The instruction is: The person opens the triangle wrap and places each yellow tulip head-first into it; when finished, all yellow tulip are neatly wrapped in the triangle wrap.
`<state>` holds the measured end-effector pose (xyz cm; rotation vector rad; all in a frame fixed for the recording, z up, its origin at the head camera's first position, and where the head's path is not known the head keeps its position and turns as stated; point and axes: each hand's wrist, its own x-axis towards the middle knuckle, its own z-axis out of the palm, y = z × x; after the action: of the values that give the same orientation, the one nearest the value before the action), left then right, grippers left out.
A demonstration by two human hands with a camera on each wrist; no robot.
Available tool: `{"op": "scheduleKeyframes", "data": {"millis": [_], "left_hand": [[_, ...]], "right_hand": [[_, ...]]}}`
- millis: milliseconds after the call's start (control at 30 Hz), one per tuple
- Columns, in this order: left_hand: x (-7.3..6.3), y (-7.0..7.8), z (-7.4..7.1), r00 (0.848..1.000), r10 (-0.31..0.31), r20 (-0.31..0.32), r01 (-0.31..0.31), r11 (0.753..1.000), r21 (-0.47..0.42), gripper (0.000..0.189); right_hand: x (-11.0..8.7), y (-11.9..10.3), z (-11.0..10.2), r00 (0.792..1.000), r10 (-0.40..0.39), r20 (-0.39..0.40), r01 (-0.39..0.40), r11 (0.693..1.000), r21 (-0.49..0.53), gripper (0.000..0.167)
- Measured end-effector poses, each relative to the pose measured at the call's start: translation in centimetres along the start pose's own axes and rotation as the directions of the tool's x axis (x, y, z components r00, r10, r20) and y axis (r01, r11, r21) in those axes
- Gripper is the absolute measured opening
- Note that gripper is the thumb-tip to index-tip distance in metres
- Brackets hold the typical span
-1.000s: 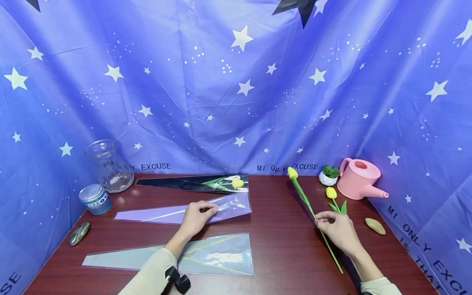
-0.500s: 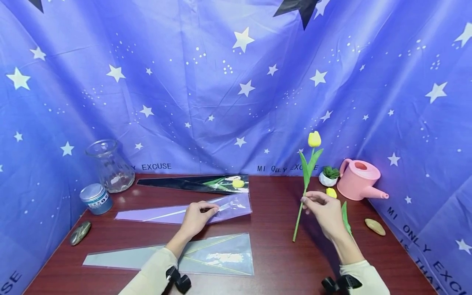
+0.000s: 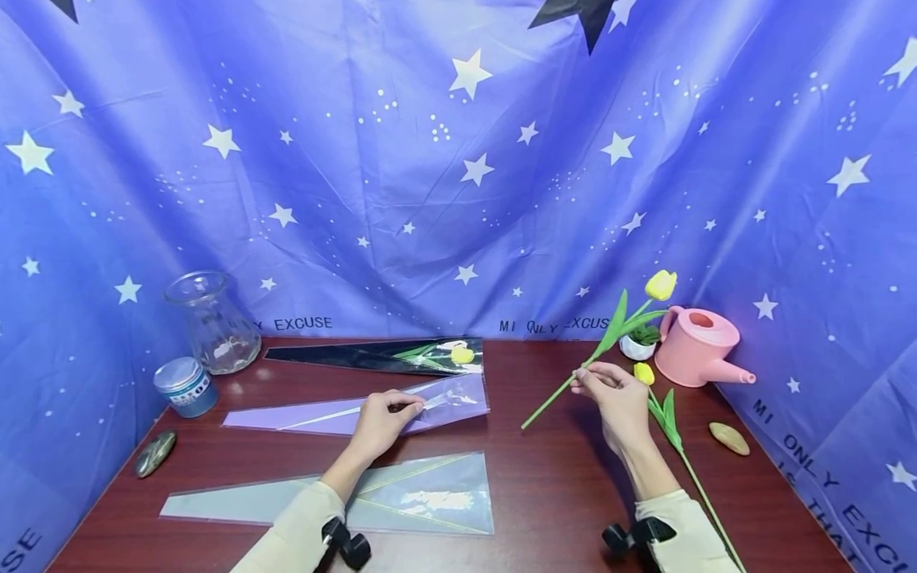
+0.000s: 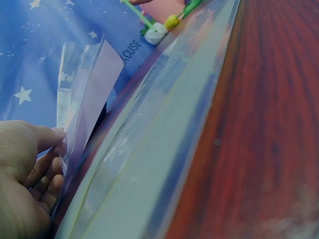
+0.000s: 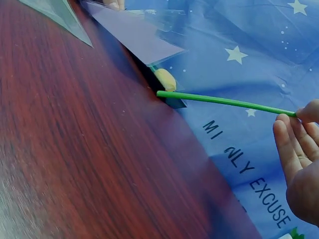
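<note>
My left hand (image 3: 383, 422) pinches the clear front film of a purple flower sleeve (image 3: 454, 395). In the left wrist view that film (image 4: 72, 89) is lifted away from the purple backing (image 4: 102, 74), so the wide end gapes. Between thumb and fingertips my right hand (image 3: 622, 402) holds the green stem of a yellow artificial tulip (image 3: 661, 285). Its bloom is up to the right, and the bare stem end (image 5: 162, 94) points down left, towards the sleeves. A second yellow tulip (image 3: 643, 373) lies on the table beside my right forearm.
Behind the purple sleeve lies a black sleeve (image 3: 337, 356) containing a tulip; in front, a grey one (image 3: 236, 503). On the left are a glass vase (image 3: 222, 334), a blue jar (image 3: 185, 388) and a stone (image 3: 155, 454). A pink watering can (image 3: 691, 350), potted plant (image 3: 637, 344) and pebble (image 3: 728, 438) stand right.
My right hand has raised the tulip and moved left; the stem has swung round so its lower end points left. The left hand stays at the purple sleeve.
</note>
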<state>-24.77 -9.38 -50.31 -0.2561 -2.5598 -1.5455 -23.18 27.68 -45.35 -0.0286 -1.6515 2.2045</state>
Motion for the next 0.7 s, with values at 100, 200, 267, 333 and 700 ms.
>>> {"op": "scheduleKeyframes", "data": {"millis": [100, 200, 267, 333, 700], "left_hand": [[0.0, 0.0, -0.1, 1.0, -0.001, -0.004, 0.001, 1.0, -0.003, 0.01], [0.0, 0.0, -0.1, 1.0, 0.003, -0.001, -0.003, 1.0, -0.002, 0.01], [0.1, 0.0, -0.1, 1.0, 0.004, 0.004, -0.004, 1.0, -0.004, 0.01], [0.1, 0.0, 0.0, 1.0, 0.004, 0.004, -0.004, 1.0, -0.004, 0.01], [0.0, 0.0, -0.1, 1.0, 0.019, 0.006, -0.019, 1.0, 0.004, 0.011]], "right_hand": [[0.1, 0.4, 0.4, 1.0, 0.011, -0.008, -0.011, 0.999, 0.048, 0.015], [0.3, 0.8, 0.9, 0.999, 0.036, -0.032, -0.033, 0.995, 0.091, 0.017], [0.3, 1.0, 1.1, 0.997, 0.057, -0.051, -0.05, 0.991, 0.123, 0.018], [0.3, 1.3, 1.4, 0.995, 0.075, -0.07, -0.064, 0.987, 0.147, 0.018], [-0.4, 2.6, 3.6, 0.983, 0.141, -0.114, -0.114, 0.97, 0.213, 0.018]]}}
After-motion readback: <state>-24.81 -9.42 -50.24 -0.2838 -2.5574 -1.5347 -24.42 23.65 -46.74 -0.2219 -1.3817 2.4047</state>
